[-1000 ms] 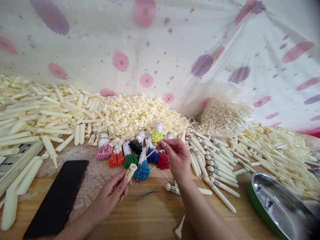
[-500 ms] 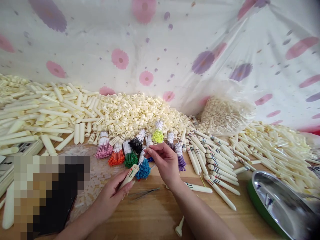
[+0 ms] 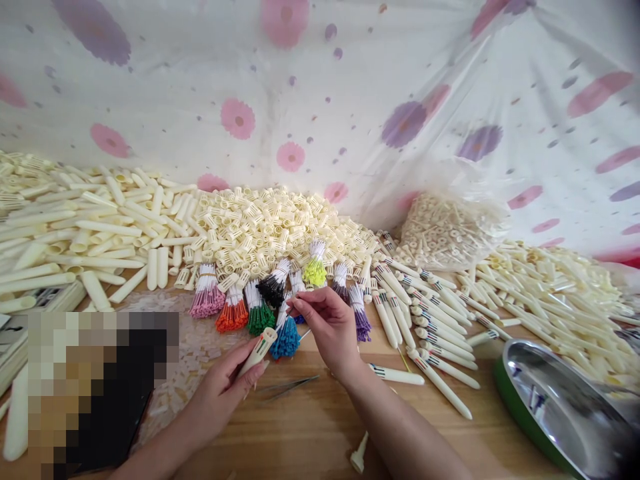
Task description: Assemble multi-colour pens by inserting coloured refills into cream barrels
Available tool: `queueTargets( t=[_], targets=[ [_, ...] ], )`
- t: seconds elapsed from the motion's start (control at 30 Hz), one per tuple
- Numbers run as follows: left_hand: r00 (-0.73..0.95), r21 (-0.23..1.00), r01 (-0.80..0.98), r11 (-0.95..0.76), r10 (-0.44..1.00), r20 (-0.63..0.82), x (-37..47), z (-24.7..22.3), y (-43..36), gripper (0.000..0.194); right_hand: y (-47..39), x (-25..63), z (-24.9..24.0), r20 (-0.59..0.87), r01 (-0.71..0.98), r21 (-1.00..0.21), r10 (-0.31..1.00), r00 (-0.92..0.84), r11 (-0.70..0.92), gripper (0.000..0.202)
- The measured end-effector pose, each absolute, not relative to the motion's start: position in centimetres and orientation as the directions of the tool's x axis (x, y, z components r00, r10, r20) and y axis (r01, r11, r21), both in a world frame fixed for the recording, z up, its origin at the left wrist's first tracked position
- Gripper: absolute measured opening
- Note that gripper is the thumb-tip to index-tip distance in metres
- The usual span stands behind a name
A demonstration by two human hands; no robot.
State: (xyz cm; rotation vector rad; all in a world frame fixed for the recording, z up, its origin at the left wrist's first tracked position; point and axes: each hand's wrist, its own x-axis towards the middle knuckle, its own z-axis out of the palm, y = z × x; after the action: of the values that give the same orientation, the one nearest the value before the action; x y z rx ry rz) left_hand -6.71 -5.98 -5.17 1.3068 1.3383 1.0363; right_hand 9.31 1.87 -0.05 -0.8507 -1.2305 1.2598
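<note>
In my left hand [image 3: 225,377] I grip a cream pen barrel [image 3: 257,352], tilted with its slotted open end up and to the right; small red and green parts show in its slots. My right hand [image 3: 330,327] is pinched just above that opening, on what looks like a thin pen refill [image 3: 281,320], partly hidden by the fingers. Close behind both hands lie banded bundles of refills: blue [image 3: 286,339], green [image 3: 261,317], orange [image 3: 233,315], pink, black, yellow [image 3: 315,270] and purple [image 3: 361,320]. Tweezers [image 3: 290,387] rest on the table below the hands.
Slotted cream collars [image 3: 280,220] are heaped at the back, with barrels [image 3: 110,227] piled left. Rows of pens [image 3: 445,347] lie right, before a bag of small parts [image 3: 450,227]. A green-sided metal dish [image 3: 565,413] stands at front right; a pixelated patch covers the front left.
Both hands stay almost in place, holding the same things. The whole view has shifted very slightly.
</note>
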Motion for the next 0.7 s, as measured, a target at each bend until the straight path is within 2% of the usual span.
queueTargets(
  t=[0.27, 0.47, 0.7],
  targets=[
    [0.009, 0.981, 0.179, 0.069, 0.997, -0.072, -6.8, -5.7, -6.2, 0.040, 1.3, 8.7, -1.1, 0.200, -0.188, -0.968, 0.966, -0.165, 0.169, 0.007],
    [-0.009, 0.978, 0.183, 0.099, 0.995, -0.099, -6.8, -5.2, -6.1, 0.045, 1.6, 8.5, -1.7, 0.141, -0.156, -0.981, 0.976, -0.165, 0.115, 0.012],
    [-0.053, 0.979, 0.142, 0.144, 0.989, -0.138, -6.8, -5.0, -5.9, 0.047, 1.6, 8.3, -0.9, -0.011, -0.063, -0.997, 0.905, -0.424, -0.042, 0.029]
  ],
)
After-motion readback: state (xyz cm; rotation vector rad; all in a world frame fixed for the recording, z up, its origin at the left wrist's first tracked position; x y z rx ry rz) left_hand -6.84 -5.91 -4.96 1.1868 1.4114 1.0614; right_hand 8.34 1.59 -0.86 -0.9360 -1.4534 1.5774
